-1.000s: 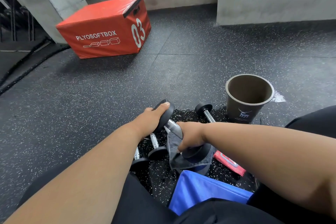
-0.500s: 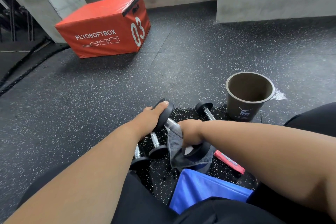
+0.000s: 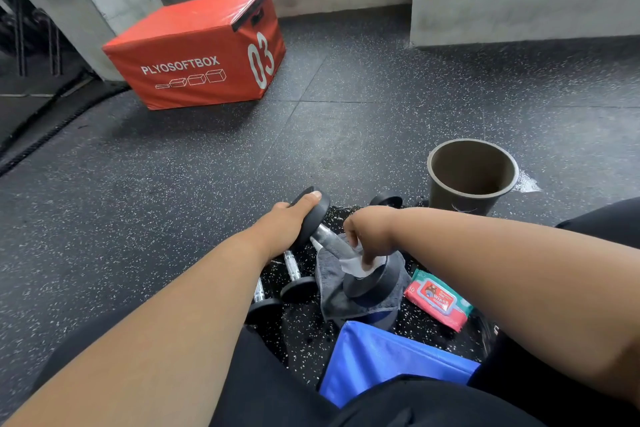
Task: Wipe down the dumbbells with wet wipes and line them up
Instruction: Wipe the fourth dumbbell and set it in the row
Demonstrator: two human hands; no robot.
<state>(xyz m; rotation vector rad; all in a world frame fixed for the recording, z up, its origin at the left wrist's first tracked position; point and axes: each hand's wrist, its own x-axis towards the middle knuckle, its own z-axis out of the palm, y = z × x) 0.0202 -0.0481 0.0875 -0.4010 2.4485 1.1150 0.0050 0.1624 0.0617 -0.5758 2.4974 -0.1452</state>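
A tilted dumbbell [image 3: 341, 248] stands on a grey cloth [image 3: 332, 291] on the floor; the left hand [image 3: 284, 227] grips its upper head, the right hand [image 3: 369, 230] pinches a white wipe [image 3: 355, 265] against its handle. Red wipes pack [image 3: 437, 299] lies just beside.

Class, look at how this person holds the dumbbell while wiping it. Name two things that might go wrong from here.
1. The left hand grips only the top end of the tilted dumbbell; it might slip and drop onto the smaller dumbbells beside it.
2. The right hand presses a wet wipe by the lower end; fingers could get pinched there.
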